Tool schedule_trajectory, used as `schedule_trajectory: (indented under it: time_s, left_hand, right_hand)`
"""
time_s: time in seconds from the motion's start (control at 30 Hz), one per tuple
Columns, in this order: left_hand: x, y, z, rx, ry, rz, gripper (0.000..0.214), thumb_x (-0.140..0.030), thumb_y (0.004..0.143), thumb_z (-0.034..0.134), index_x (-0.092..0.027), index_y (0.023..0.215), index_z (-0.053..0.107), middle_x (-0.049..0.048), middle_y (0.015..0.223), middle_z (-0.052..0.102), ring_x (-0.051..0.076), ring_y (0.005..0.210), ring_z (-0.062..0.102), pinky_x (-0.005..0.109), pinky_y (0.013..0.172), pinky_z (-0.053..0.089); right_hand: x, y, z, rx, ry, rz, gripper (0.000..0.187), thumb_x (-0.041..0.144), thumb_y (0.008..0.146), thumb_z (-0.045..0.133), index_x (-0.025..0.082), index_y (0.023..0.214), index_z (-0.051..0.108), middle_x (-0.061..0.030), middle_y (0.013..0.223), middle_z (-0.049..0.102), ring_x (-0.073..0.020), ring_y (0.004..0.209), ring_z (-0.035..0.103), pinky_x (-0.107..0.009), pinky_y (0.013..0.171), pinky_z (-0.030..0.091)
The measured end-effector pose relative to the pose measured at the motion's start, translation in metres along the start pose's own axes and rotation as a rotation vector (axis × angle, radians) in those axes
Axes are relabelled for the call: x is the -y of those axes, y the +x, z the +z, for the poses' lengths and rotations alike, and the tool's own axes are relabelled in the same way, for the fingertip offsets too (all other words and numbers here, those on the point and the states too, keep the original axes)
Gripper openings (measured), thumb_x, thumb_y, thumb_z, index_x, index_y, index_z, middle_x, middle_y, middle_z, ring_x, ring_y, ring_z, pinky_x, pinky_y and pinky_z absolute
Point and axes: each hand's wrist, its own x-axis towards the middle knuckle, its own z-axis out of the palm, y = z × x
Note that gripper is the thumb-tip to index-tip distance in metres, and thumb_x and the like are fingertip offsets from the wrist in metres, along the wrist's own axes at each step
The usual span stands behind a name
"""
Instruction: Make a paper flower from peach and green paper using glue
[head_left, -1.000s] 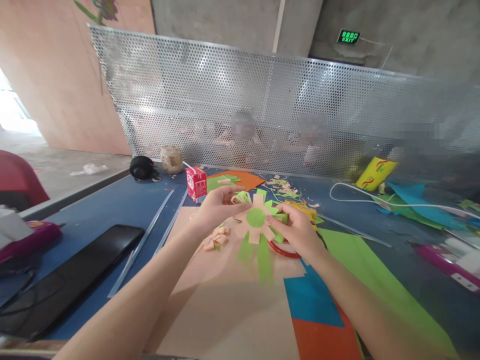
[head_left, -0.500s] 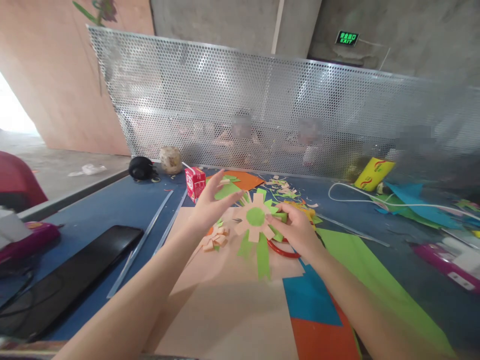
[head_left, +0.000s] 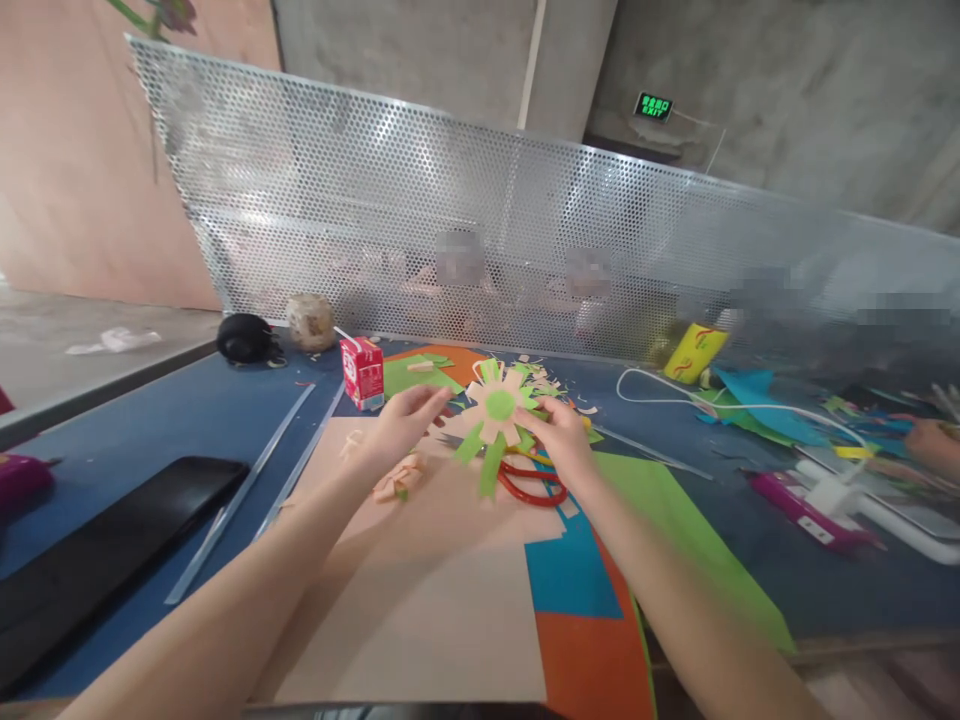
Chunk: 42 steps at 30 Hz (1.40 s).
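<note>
My right hand [head_left: 561,440] pinches the right edge of a paper flower [head_left: 511,382]. The flower has beige and green petals, a round green centre and green strips hanging below. My left hand [head_left: 409,420] is just left of the flower, apart from it; its fingers are drawn together, and nothing shows in them. Beneath the flower lie scissors with red handles [head_left: 541,498], their blades partly hidden. A smaller beige paper flower [head_left: 400,478] rests on the beige paper sheet [head_left: 420,620] below my left hand.
A red drink carton [head_left: 363,374], green paper [head_left: 675,520], blue paper [head_left: 574,575] and paper scraps lie around. A black phone [head_left: 127,560] is at left. A white cable [head_left: 720,402] and purple glue gun [head_left: 814,515] are at right. Perforated metal screen [head_left: 360,200] stands behind; another person's hand [head_left: 934,445] shows far right.
The view has turned right. My left hand's spread fingers have come together and lowered. The flower stays in my right hand, tilted differently, and more of the red scissor handles shows.
</note>
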Motion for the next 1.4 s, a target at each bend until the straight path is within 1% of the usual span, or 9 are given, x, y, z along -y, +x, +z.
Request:
schedule_trajectory:
  time_s: [0.13,0.37,0.63,0.8,0.9,1.03,1.13,1.27,1.4]
  left_hand:
    - [-0.001,-0.008,0.012,0.152,-0.026,0.038,0.025,-0.041,0.065,0.058,-0.017,0.073,0.062,-0.0002,0.064,0.058,0.011,0.057,0.051,0.022,0.053,0.037]
    - [0.008,-0.006,0.011,0.065,-0.223,-0.106,0.023,-0.037,0.059,0.065,-0.016,0.067,0.061,-0.0037,0.054,0.05,0.006,0.047,0.043,0.02,0.049,0.036]
    - [0.011,-0.007,0.019,0.118,-0.344,-0.192,0.031,-0.039,0.054,0.069,-0.013,0.069,0.063,0.002,0.061,0.059,0.011,0.055,0.055,0.024,0.055,0.044]
    - [0.011,-0.007,0.021,0.125,-0.364,-0.189,0.028,-0.037,0.054,0.069,-0.013,0.07,0.064,0.0018,0.059,0.06,0.01,0.052,0.054,0.024,0.056,0.045]
    - [0.015,-0.007,0.022,0.157,-0.338,-0.177,0.027,-0.036,0.058,0.067,-0.014,0.072,0.064,0.0014,0.059,0.06,0.009,0.05,0.052,0.024,0.055,0.045]
    - [0.021,-0.007,0.024,0.217,-0.304,-0.135,0.032,-0.038,0.063,0.063,-0.015,0.085,0.062,0.0063,0.083,0.063,0.012,0.066,0.058,0.024,0.059,0.045]
    - [0.02,-0.007,0.025,0.157,-0.299,-0.087,0.039,-0.04,0.063,0.062,-0.016,0.094,0.058,0.0083,0.098,0.06,0.015,0.076,0.058,0.024,0.06,0.045]
    - [0.01,-0.008,0.021,-0.026,-0.304,0.006,0.037,-0.037,0.064,0.062,-0.015,0.093,0.055,0.0065,0.09,0.059,0.014,0.076,0.057,0.025,0.063,0.044]
    - [0.002,-0.008,0.014,-0.143,-0.189,0.183,0.034,-0.033,0.063,0.064,-0.016,0.091,0.054,0.0044,0.087,0.059,0.014,0.079,0.055,0.025,0.066,0.043]
  right_hand:
    - [0.001,-0.002,0.005,0.076,0.036,-0.008,0.029,0.044,0.06,0.06,0.02,0.074,0.05,0.003,0.058,0.052,-0.0091,0.041,0.046,-0.022,0.034,0.041]
    - [-0.005,0.003,0.005,0.207,0.121,-0.002,0.029,0.038,0.061,0.061,0.018,0.081,0.053,-0.0029,0.077,0.058,-0.0126,0.056,0.054,-0.021,0.037,0.042]
    - [-0.01,0.007,0.002,0.126,0.125,-0.037,0.024,0.036,0.061,0.061,0.017,0.074,0.054,-0.0012,0.07,0.058,-0.0119,0.056,0.054,-0.019,0.037,0.038]
    - [-0.008,0.005,0.004,0.208,0.166,0.006,0.029,0.04,0.062,0.06,0.019,0.081,0.054,-0.0018,0.076,0.059,-0.0138,0.059,0.056,-0.02,0.035,0.037]
    - [-0.01,0.006,0.006,0.202,0.134,-0.003,0.028,0.039,0.06,0.061,0.018,0.079,0.054,-0.0006,0.067,0.058,-0.0125,0.051,0.052,-0.021,0.034,0.037]
    - [-0.013,0.007,0.006,0.142,0.105,-0.022,0.025,0.038,0.061,0.06,0.018,0.075,0.054,0.0006,0.06,0.055,-0.0107,0.047,0.048,-0.021,0.035,0.035]
    - [-0.014,0.007,0.004,0.121,0.137,-0.002,0.026,0.038,0.061,0.061,0.018,0.076,0.055,0.001,0.062,0.056,-0.0103,0.047,0.048,-0.02,0.036,0.035]
    - [-0.011,0.005,0.004,0.137,0.162,0.01,0.023,0.036,0.061,0.062,0.018,0.076,0.057,0.0013,0.064,0.057,-0.0099,0.047,0.048,-0.021,0.038,0.035]
    - [-0.005,0.0,0.005,0.149,0.217,-0.089,0.019,0.029,0.061,0.065,0.019,0.075,0.057,0.001,0.074,0.06,-0.0102,0.059,0.053,-0.021,0.048,0.041]
